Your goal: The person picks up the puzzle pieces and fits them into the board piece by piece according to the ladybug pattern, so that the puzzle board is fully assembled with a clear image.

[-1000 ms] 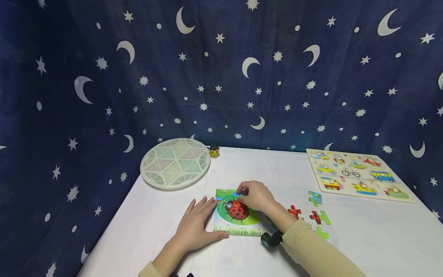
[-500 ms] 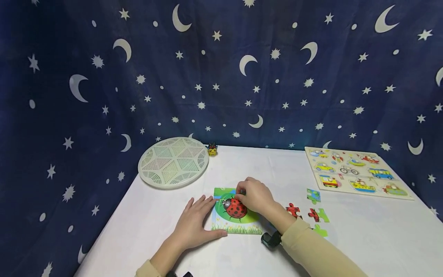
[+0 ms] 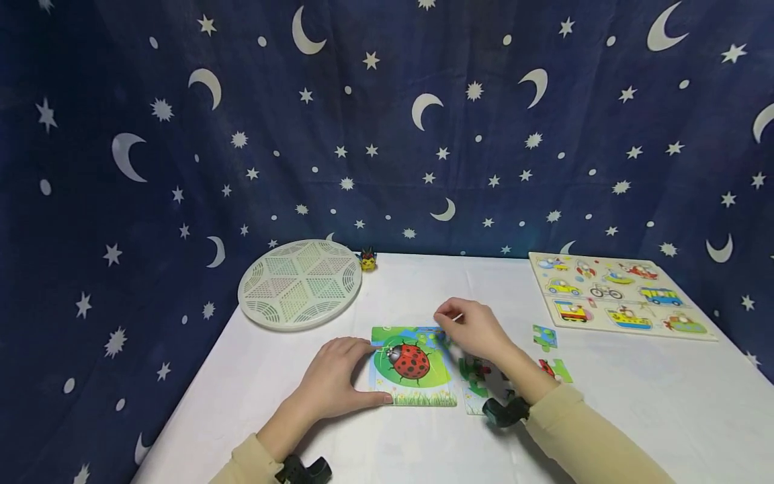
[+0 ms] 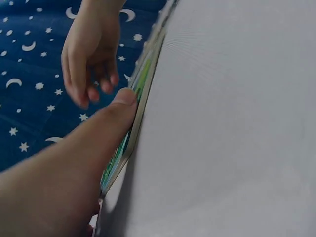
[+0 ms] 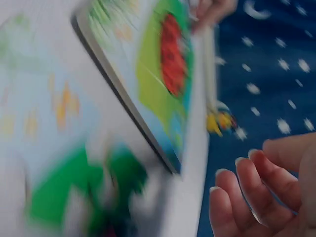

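A small ladybug jigsaw puzzle (image 3: 410, 363) lies on the white table in front of me. My left hand (image 3: 338, 376) rests at its left side, fingertips by the left edge and the straight thumb along the near edge; the left wrist view shows that thumb against the board's rim. My right hand (image 3: 474, 328) hovers beyond the puzzle's upper right corner, apart from it. In the right wrist view its fingers (image 5: 247, 187) are loosely bent with nothing between them. Close right of the board, a second picture panel with green pieces (image 3: 473, 376) is partly hidden under the right forearm.
Loose puzzle pieces lie to the right, a blue-and-green piece (image 3: 545, 337) and a red-and-green pair (image 3: 556, 370). A wooden vehicle peg board (image 3: 623, 296) sits at the back right. At the back left are a round patterned board (image 3: 300, 285) and a small toy figure (image 3: 367, 259).
My right hand has lifted off the puzzle and moved right and away, uncovering its right part. The left fingers have drawn in a little. The head view has shifted slightly.
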Motion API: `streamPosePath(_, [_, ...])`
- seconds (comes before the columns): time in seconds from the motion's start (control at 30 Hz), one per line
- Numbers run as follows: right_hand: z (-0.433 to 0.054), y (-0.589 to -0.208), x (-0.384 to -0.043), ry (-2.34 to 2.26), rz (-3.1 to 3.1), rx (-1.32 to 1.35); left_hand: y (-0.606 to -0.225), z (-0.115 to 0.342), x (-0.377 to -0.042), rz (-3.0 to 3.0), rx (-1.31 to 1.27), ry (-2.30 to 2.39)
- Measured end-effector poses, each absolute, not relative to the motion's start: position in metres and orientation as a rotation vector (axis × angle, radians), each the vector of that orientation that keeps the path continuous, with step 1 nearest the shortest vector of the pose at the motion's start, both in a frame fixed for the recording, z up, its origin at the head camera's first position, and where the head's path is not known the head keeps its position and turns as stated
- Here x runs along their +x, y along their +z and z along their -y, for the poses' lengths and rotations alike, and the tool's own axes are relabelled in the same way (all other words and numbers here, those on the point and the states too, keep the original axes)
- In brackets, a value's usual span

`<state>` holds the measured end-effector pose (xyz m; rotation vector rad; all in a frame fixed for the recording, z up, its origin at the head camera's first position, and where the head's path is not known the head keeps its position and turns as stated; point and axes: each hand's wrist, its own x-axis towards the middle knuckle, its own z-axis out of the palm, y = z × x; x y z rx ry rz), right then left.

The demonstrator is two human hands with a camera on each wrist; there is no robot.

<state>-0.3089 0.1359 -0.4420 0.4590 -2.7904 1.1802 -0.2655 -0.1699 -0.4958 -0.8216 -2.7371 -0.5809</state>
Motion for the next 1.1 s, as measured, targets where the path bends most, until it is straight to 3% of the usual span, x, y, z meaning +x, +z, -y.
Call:
streamPosePath(0.3, [-0.22,-0.419,-0.295,1.19,2.829,0.13,-0.498,0.177,-0.273,2.753,-0.803,-0.706])
streamPosePath(1.1, [-0.294,-0.439,-0.29,0.604,3.144,0.248,-0.505,0.16,-0.264,2.796,-0.763,-0.654])
